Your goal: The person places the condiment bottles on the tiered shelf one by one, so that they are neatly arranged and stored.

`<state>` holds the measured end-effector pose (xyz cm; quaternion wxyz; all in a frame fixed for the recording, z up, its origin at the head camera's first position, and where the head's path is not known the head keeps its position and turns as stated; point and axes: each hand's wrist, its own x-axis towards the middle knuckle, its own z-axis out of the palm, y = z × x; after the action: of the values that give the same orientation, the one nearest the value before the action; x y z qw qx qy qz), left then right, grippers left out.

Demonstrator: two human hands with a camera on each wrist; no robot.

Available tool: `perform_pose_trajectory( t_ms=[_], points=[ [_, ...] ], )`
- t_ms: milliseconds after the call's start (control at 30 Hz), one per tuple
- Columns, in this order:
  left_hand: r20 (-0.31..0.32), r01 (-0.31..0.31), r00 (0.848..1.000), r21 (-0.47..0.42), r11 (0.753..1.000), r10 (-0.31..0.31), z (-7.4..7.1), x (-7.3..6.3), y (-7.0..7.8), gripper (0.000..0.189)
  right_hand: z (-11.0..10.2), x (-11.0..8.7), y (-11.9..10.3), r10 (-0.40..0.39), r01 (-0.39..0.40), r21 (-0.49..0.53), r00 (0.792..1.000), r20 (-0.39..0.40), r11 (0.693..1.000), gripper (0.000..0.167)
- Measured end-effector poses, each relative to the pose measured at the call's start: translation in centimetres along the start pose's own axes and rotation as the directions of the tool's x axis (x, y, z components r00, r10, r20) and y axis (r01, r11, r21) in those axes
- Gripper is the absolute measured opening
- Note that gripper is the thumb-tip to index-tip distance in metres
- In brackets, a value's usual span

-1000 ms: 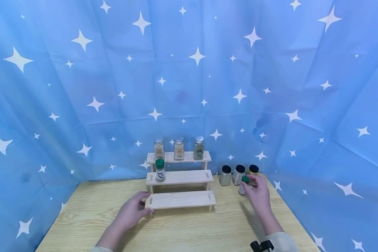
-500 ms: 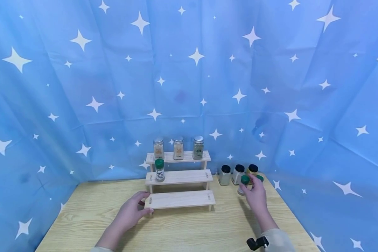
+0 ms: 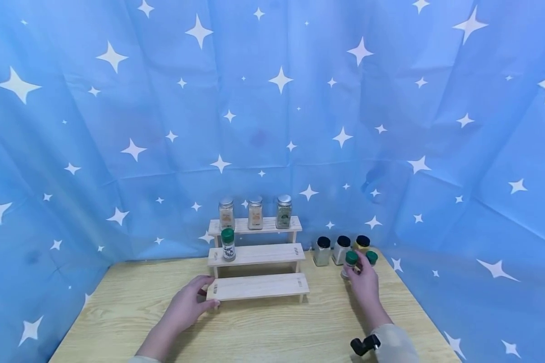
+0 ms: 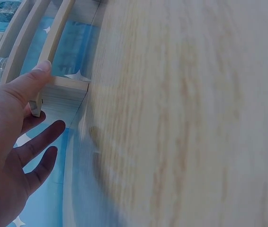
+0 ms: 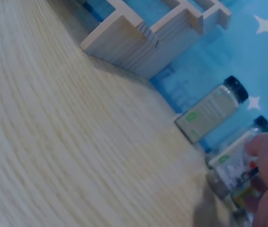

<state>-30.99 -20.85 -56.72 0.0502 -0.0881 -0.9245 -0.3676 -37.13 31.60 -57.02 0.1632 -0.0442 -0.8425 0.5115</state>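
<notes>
Now the left hand (image 3: 186, 304) pinches the rack (image 3: 260, 254); the right (image 3: 365, 286) grips a jar (image 3: 350, 259).

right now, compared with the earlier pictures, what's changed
The right hand has shifted slightly left, bringing another green cap into view; its fingers stay around the green-capped jar, which hasn't visibly moved. The left hand stays on the wooden rack, its four jars in place.

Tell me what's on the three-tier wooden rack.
Top tier: three silver-capped spice jars. Middle tier, left end: one green-capped spice bottle, hiding the wood behind it. The left hand partly covers the bottom tier's left end.
</notes>
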Motion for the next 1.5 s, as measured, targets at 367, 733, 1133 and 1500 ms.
perform_pose_trajectory(
  t_ms=[367,733,1133,1500],
  points=[
    [-0.011,-0.009,1.000,0.004,1.000,0.009,0.0,-0.1,0.0,0.066,0.9,-0.1,0.5,0.015,-0.015,0.001,0.997,-0.079,1.000,0.049],
    [-0.002,0.006,1.000,-0.008,1.000,-0.006,-0.1,-0.1,-0.1,0.066,0.6,-0.7,-1.0,-0.041,0.041,0.024,0.999,-0.005,0.999,0.055],
    [0.001,0.002,1.000,-0.002,1.000,-0.002,0.0,-0.1,-0.2,0.066,0.6,-1.3,-4.5,-0.183,0.183,-0.014,0.983,0.023,0.983,0.057],
    [-0.006,0.000,1.000,0.013,1.000,0.000,0.0,-0.1,-0.1,0.066,0.7,-1.3,-8.6,-0.311,0.312,-0.010,0.947,0.076,0.950,0.052]
  ],
)
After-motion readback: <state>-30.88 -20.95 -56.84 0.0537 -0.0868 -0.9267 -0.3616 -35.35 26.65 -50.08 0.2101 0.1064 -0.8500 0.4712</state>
